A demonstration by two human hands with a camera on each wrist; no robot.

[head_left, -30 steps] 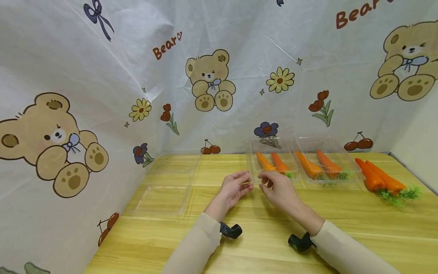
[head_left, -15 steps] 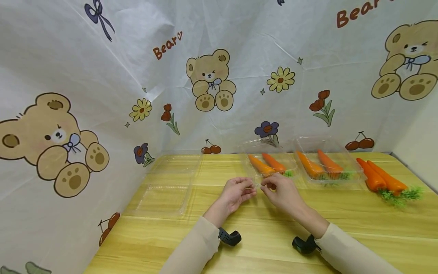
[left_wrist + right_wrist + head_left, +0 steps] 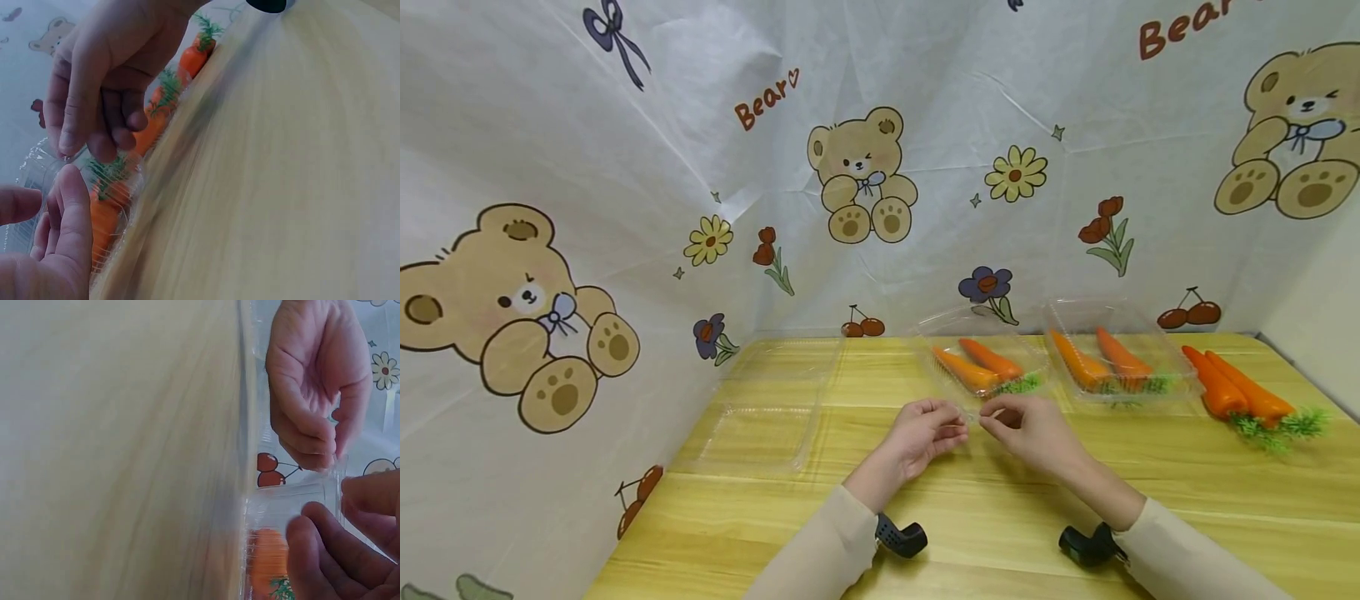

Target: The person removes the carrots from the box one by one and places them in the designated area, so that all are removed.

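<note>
A clear plastic box stands turned at an angle on the wooden table, with two toy carrots and green leafy tops inside. Its near corner points toward me. From the left, my left hand pinches the rim at that corner between thumb and fingers. My right hand pinches the same corner from the other side, its fingertips almost meeting the left ones. In the right wrist view, the box's clear wall runs below both hands. The left wrist view shows its ribbed side around the carrot.
A second clear box with two carrots stands to the right. Beyond it lie two loose carrots with leafy tops. On the left rests an open clear clamshell box. A bear-print cloth rises behind the table.
Both hands have moved slightly nearer to me and to the right. The box between them has turned, its near corner coming toward me and its carrots shifting left.
</note>
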